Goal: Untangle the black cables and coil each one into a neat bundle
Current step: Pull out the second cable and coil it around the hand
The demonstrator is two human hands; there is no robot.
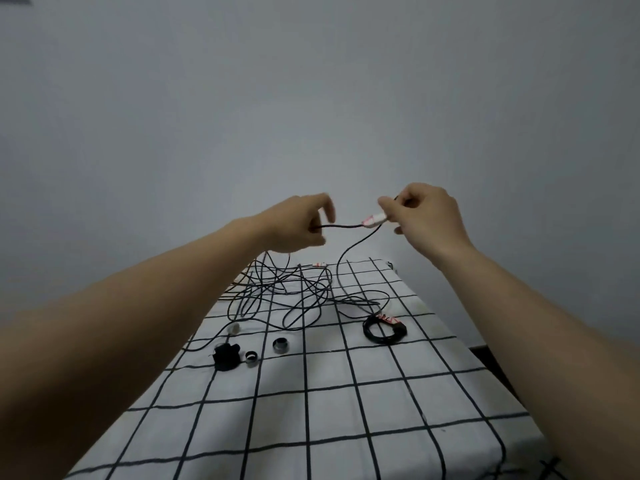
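Dim, flat grey light, faint shadows; soft focus, the left hand (pixel 294 223) smeared, frame edges stretched wide.

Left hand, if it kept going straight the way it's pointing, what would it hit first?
Probably the white tag on the black cable that the left hand holds, then the right hand; depth unclear.

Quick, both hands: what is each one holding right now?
Left hand: closed, pinching the thin black cable.
Right hand: closed, pinching the same cable at its white-and-red tagged end.
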